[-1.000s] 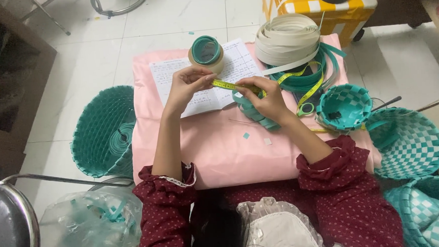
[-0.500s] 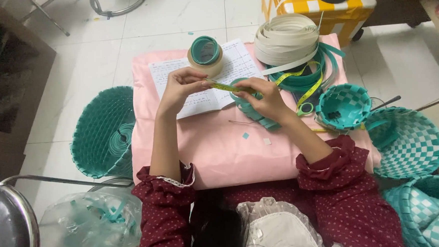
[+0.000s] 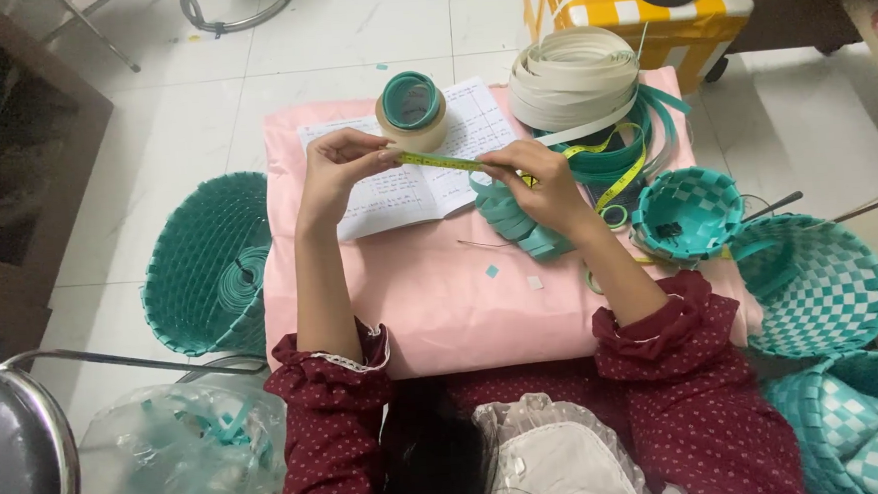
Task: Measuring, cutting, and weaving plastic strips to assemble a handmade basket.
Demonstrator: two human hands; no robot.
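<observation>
Head view, left hand: the left hand (image 3: 340,167) is raised above the open notebook (image 3: 415,163), fingertips pinching one end of the yellow tape measure (image 3: 445,160).
Head view, right hand: the right hand (image 3: 541,181) pinches the tape further along, also gripping teal strips (image 3: 513,218).
Tape measure: stretched taut between both hands, above the pink counter (image 3: 442,297).
Forearms: both angled up from dotted maroon sleeves (image 3: 333,423).

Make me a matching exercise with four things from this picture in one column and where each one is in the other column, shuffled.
Things:
1. yellow tape measure
2. white strap coil
3. open notebook
4. clear plastic bag

Places:
A. floor, lower left
B. stretched between left hand and right hand
C. far right corner of the pink cloth
D. flat under the hands

Pairs: 1-B, 2-C, 3-D, 4-A
</observation>
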